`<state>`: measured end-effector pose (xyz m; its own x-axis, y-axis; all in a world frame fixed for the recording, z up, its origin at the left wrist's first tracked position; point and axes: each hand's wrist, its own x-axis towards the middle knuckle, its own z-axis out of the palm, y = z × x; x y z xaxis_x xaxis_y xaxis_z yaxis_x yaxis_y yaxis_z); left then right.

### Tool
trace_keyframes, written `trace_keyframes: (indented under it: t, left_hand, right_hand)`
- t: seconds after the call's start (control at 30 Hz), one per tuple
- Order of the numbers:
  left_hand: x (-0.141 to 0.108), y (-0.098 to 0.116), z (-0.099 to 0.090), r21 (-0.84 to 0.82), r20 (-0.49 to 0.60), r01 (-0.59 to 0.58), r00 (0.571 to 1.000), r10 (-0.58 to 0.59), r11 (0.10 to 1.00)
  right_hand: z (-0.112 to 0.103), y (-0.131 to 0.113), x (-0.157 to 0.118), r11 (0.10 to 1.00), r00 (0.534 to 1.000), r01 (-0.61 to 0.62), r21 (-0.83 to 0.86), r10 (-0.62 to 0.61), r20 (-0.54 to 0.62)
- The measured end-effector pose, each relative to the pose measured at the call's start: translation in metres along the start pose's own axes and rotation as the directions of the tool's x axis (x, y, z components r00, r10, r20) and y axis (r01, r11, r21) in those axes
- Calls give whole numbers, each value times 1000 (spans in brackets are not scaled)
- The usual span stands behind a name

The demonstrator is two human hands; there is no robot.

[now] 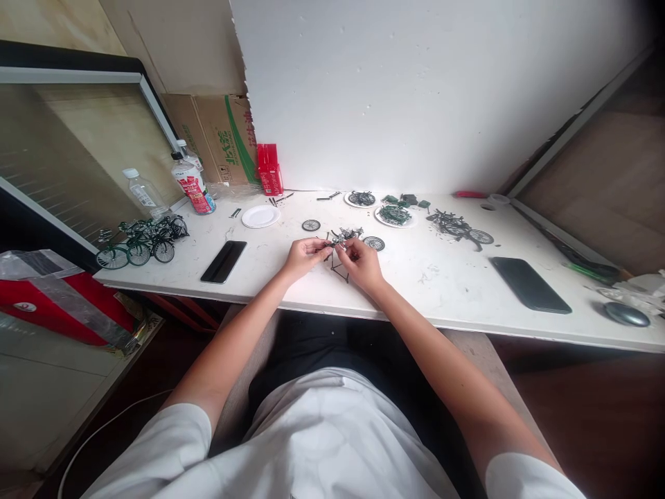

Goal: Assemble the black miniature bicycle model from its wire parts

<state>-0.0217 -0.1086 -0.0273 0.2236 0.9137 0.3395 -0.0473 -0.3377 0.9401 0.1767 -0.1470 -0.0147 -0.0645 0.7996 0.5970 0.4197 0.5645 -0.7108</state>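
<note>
Near the middle of the white table (447, 284), my left hand (307, 256) and my right hand (362, 263) meet fingertip to fingertip. Both pinch a small dark bicycle part (332, 244), whose details are too small to make out. A thin dark frame piece (339, 269) shows between the hands, below the fingertips. Just behind my right hand lie loose dark and silver parts (351, 233) and a small spoked wheel (374, 243). Another wheel (311, 225) lies flat behind my left hand.
Small assembled bicycles (138, 249) stand at the left, near bottles (193, 184) and a phone (224, 262). Behind are a white plate (260, 216), a red box (269, 170) and plates of parts (395, 215). Rightward lie dark parts (457, 229), a dark slab (530, 285) and a mouse (626, 314).
</note>
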Motion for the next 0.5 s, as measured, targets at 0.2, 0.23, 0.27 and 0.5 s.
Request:
trace_keyframes:
  t: [0.2,0.23,0.27,0.5]
  left_hand:
    - [2,1,-1,-85,51,68,997,-63,994]
    - [2,2,-1,-93,55,71,996,-66,993]
    - [2,3,0,-99,57,72,996,-66,992]
    - [-1,12,1,-71,89,70,994,-63,995]
  right_hand:
    - [-3,0,1,998,1000,-6,-61,7,12]
    - [-3,1,1,998,1000,-4,-68,5,8]
    - [-3,1,1,997,1000,-2,-73,2,4]
    - [-2,-4,-1,997,1000,-1,-76,2,14]
